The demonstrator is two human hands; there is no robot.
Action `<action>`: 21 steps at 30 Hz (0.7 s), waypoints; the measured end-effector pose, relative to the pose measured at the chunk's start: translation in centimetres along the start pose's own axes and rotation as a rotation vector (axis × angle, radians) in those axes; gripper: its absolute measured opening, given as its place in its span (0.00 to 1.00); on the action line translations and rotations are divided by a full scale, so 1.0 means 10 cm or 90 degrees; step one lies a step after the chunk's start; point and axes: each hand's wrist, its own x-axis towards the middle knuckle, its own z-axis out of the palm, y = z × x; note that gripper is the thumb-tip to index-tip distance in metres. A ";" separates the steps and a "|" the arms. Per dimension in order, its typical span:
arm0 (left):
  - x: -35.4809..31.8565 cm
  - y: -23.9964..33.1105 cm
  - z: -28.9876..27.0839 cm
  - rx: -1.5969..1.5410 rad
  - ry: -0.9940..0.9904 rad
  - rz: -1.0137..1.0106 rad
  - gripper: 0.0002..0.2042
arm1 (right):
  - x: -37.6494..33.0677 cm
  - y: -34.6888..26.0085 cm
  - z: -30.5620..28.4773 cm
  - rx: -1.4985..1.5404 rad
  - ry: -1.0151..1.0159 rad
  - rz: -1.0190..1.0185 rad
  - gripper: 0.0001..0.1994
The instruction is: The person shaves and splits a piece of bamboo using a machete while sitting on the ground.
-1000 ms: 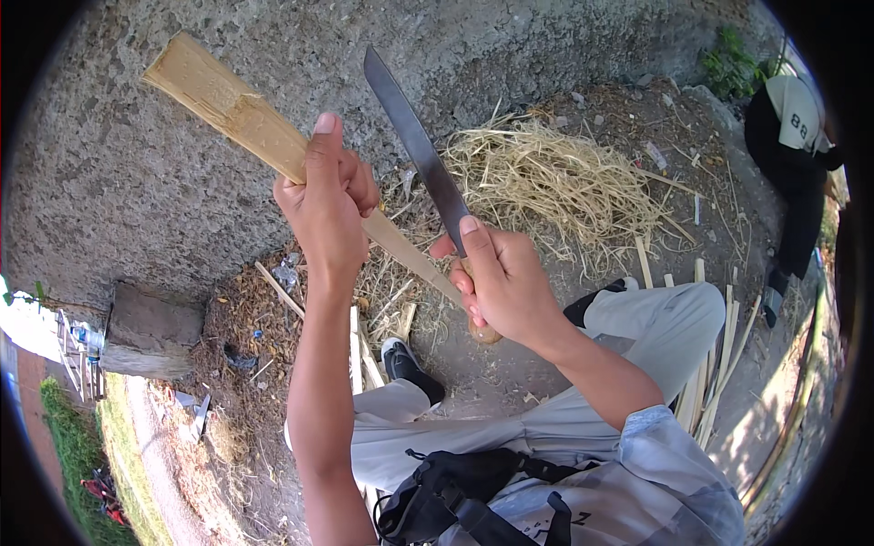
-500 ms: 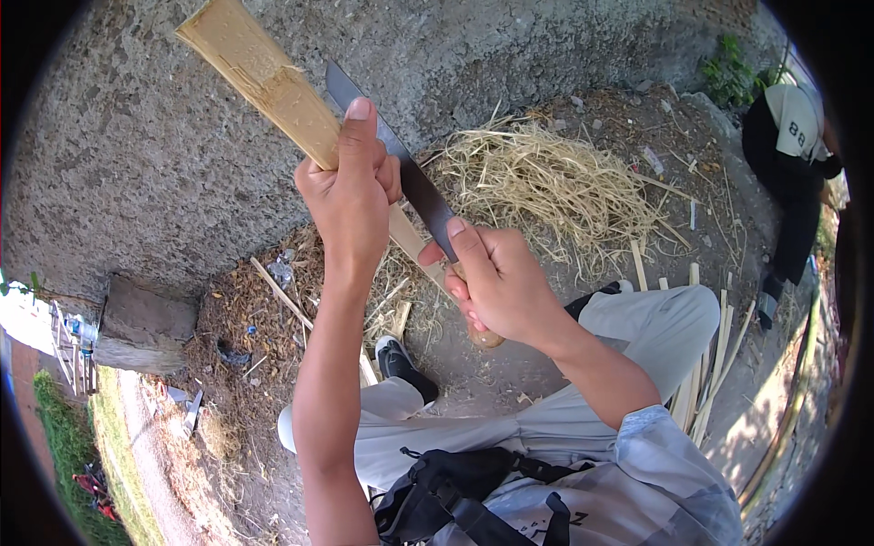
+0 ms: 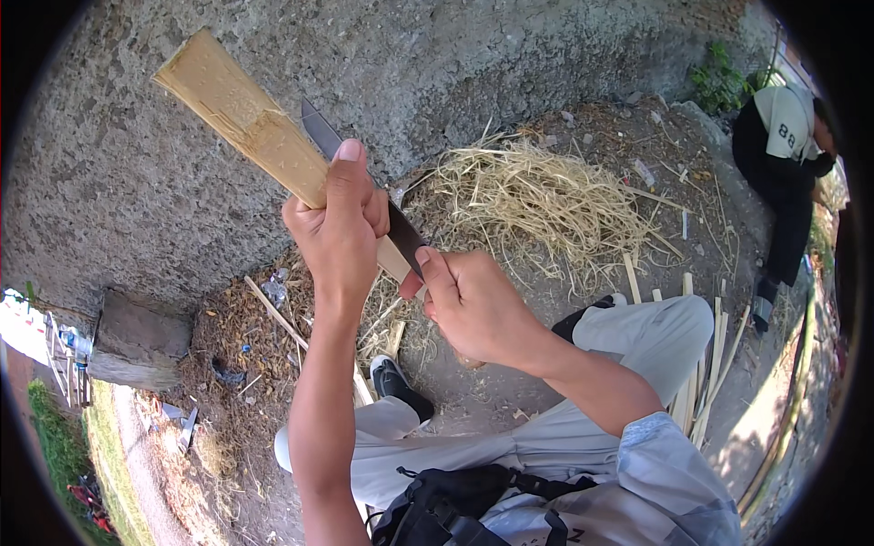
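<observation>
A pale split-bamboo slat (image 3: 244, 116) slants up and left in front of the wall, its upper end rough and splintered. Around its middle, my left hand (image 3: 337, 238) is closed, the thumb pointing up beside the blade. My right hand (image 3: 481, 308) grips a knife (image 3: 406, 238) by its handle, mostly hidden under the fingers. The dark blade slants alongside the slat and passes behind my left fingers, its tip showing above my left thumb. Below my left hand, the slat's lower part runs down to my right fingers. Whether the edge bites into the bamboo I cannot tell.
A heap of thin bamboo shavings (image 3: 546, 205) lies against the rough wall (image 3: 218, 209). Long slats (image 3: 713, 364) rest beside my right leg. A block (image 3: 146, 332) stands at the left, a flat metal blade (image 3: 188, 429) on the ground near it. Another person (image 3: 783, 173) sits at the far right.
Both hands, with the slat and knife, have come down a little toward my body and slightly left. The grips look unchanged. The person at the right has shifted slightly.
</observation>
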 end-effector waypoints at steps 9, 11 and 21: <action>0.05 -0.02 -0.01 -0.014 -0.002 0.001 0.21 | -0.04 0.10 -0.04 0.050 -0.072 0.126 0.22; 0.09 -0.03 -0.01 -0.022 -0.008 -0.003 0.21 | -0.01 0.17 -0.05 0.027 -0.071 0.121 0.23; 0.00 0.04 -0.07 -0.030 -0.033 -0.005 0.20 | -0.07 0.08 0.05 0.037 -0.023 0.071 0.22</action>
